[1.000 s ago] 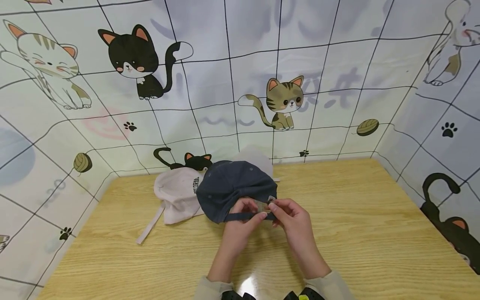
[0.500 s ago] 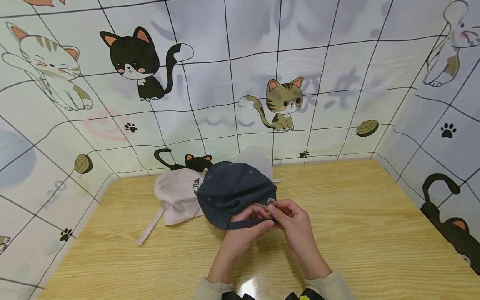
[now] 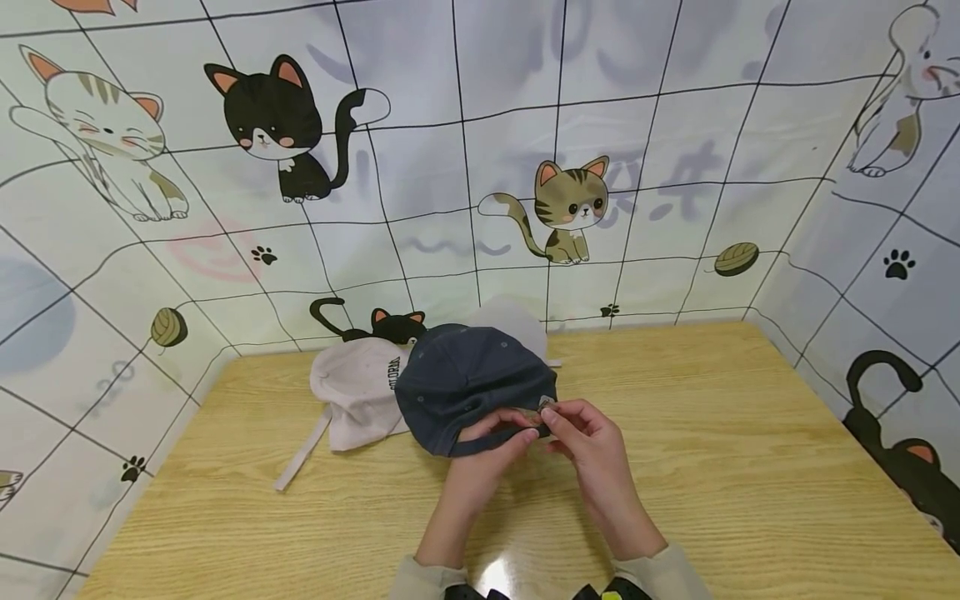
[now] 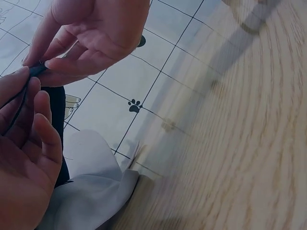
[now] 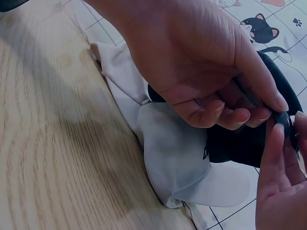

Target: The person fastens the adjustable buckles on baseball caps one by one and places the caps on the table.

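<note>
Head view looks forward-down; nearer wrist views share the dark cap.

Black capitals on the pale pink cap, just beside the dark blue cap, run upward and read roughly "OLORAD", the end letters unclear; the right wrist view catches only a fragment. Faint mauve, character-like shapes on the patterned wall are illegible.

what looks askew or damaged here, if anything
One thing: the strap of the pale cap beside the dark blue cap sticks out loose across the table, its end joined to nothing, so it looks undone. I see no spill or damage.
</note>
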Motion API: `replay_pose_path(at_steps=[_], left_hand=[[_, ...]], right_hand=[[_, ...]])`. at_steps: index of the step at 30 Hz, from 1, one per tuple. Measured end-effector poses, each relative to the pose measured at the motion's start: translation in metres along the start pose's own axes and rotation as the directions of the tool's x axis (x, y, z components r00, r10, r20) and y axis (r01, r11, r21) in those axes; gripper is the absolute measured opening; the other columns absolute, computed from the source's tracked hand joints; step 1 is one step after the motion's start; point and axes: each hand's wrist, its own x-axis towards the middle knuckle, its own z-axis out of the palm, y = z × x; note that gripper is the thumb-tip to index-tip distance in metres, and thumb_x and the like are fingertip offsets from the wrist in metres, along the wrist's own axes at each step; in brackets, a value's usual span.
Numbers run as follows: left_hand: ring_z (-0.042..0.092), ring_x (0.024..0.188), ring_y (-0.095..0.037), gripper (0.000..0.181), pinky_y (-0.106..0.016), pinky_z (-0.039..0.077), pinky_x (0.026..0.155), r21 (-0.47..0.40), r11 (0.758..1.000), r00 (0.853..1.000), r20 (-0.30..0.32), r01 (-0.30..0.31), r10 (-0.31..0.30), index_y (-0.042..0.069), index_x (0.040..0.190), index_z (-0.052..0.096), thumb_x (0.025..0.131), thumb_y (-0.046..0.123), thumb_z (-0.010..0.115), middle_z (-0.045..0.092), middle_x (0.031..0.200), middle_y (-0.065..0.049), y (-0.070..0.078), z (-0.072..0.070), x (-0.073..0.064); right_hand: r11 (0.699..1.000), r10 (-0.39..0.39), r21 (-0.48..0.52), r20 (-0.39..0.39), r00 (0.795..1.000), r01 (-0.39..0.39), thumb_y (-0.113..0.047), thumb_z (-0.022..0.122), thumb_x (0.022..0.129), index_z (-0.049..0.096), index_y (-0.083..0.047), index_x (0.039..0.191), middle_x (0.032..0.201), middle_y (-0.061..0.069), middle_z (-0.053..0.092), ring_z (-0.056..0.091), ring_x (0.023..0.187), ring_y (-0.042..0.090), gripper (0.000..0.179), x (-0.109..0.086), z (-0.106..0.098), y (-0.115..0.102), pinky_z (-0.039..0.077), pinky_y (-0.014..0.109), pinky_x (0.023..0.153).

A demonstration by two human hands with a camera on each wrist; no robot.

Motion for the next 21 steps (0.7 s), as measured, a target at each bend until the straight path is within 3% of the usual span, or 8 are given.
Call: replay_pose_path(at_steps=[8,16,21], left_hand=[[0.056,0.067,-0.029,0.015,-0.026,0.044,0.057,-0.070,0.996,0.997,-0.053,0.049,-0.053,-0.001,0.093,0.057,0.085,0.012,0.061,0.058,0.081,-0.016,-0.003,0.000,0.002],[0.054,0.065,-0.018,0.018,-0.028,0.043,0.058,-0.177,0.981,0.996,-0.017,0.083,-0.087,-0.001,0.094,0.058,0.086,0.014,0.061,0.059,0.077,-0.004,-0.024,0.003,0.005],[0.054,0.068,-0.020,0.020,-0.031,0.044,0.059,-0.180,0.981,0.995,-0.060,0.068,-0.079,0.003,0.096,0.062,0.083,0.019,0.064,0.060,0.080,-0.006,-0.034,0.005,0.007]], right_hand=[[0.999,0.023,0.035,0.048,0.999,-0.025,-0.016,0.069,0.078,0.057,0.002,0.094,0.084,0.011,0.059,0.062,0.071,0.019,0.027,0.000,-0.001,0.000,0.051,0.029,0.062],[0.996,-0.005,0.087,0.085,0.996,-0.003,-0.005,0.069,0.077,0.056,0.007,0.097,0.087,0.016,0.057,0.062,0.074,0.021,0.028,0.000,0.000,0.002,0.051,0.032,0.069],[0.999,-0.016,0.049,0.062,0.998,0.012,-0.009,0.070,0.076,0.057,0.007,0.095,0.086,0.015,0.058,0.062,0.073,0.021,0.028,0.000,0.000,0.001,0.052,0.033,0.068]])
